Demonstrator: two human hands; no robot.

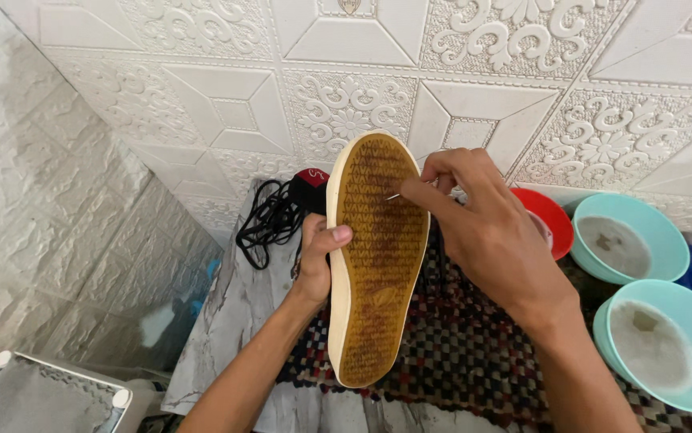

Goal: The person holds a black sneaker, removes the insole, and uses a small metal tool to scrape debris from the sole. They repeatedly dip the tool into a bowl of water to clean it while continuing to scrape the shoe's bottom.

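My left hand (318, 261) grips a shoe (378, 265) by its left edge and holds it upright, the yellow-brown patterned sole with its cream rim facing me. My right hand (482, 232) is over the upper part of the sole, thumb and forefinger pinched on a thin metal pin or needle (395, 195) whose tip touches the tread. The upper of the shoe is hidden behind the sole.
A checked woven mat (474, 353) lies on a marble-pattern table (234, 313). A black cord bundle (270, 220) sits at the back left. At the right stand a red bowl (550, 212) and two turquoise bowls (630, 236) (666, 345) of cloudy water. Embossed white wall panels rise behind.
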